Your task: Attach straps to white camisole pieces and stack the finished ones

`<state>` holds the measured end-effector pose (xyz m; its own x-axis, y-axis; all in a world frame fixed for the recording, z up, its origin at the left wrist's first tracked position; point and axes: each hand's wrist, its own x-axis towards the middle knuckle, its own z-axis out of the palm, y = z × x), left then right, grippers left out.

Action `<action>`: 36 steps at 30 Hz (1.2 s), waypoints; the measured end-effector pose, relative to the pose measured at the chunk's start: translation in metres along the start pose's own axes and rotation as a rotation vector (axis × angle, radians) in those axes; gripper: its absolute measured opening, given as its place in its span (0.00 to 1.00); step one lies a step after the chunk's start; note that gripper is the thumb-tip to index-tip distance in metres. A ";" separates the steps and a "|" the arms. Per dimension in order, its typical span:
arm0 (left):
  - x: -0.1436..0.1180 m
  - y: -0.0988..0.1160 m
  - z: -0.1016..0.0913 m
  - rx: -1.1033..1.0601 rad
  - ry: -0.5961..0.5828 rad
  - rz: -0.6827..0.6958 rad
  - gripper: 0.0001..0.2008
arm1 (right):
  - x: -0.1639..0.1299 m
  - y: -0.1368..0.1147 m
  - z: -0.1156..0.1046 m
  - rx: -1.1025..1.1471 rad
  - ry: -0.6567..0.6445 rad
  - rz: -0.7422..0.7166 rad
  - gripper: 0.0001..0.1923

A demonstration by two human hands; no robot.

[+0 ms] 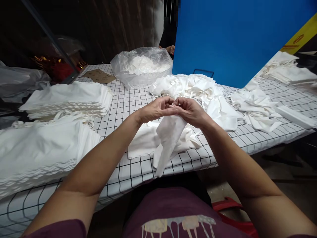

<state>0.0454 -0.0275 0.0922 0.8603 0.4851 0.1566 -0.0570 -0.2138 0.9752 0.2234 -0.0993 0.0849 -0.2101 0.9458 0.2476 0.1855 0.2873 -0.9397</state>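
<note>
White cloth piece [169, 138] hangs limp from both hands above the gridded bench [128, 102], looking light, soft and floppy; its top edge seems the best hold. Left hand [155, 109] and right hand [189, 110] meet fingertip to fingertip, pinching that edge, forearms angled inward.

We are in a small sewing or garment workshop. Our tabletop [128, 102] has a black-gridded white cover, and neat stacks of cut white fabric [66, 99] lie on it beside loose heaps of white pieces [195, 87]. A clear plastic bag [141, 66] holds more white pieces.
</note>
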 end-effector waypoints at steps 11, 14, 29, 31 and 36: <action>-0.010 0.000 -0.011 0.018 0.058 -0.108 0.16 | -0.019 0.019 -0.007 0.143 -0.197 0.133 0.18; -0.014 -0.006 -0.015 -0.059 0.104 -0.138 0.17 | -0.023 0.029 -0.007 0.110 -0.173 0.134 0.17; -0.040 -0.020 -0.022 0.317 0.457 -0.200 0.20 | -0.022 0.035 0.004 0.261 -0.047 0.158 0.18; -0.055 -0.025 -0.022 0.450 0.503 -0.269 0.19 | -0.023 0.036 0.001 0.281 0.046 0.142 0.19; -0.080 -0.029 -0.010 0.442 0.399 -0.335 0.20 | -0.024 0.040 0.000 0.237 0.139 0.106 0.18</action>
<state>-0.0267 -0.0517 0.0531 0.5377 0.8430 -0.0140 0.4650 -0.2827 0.8390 0.2357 -0.1103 0.0418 -0.0645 0.9851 0.1594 -0.0331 0.1576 -0.9870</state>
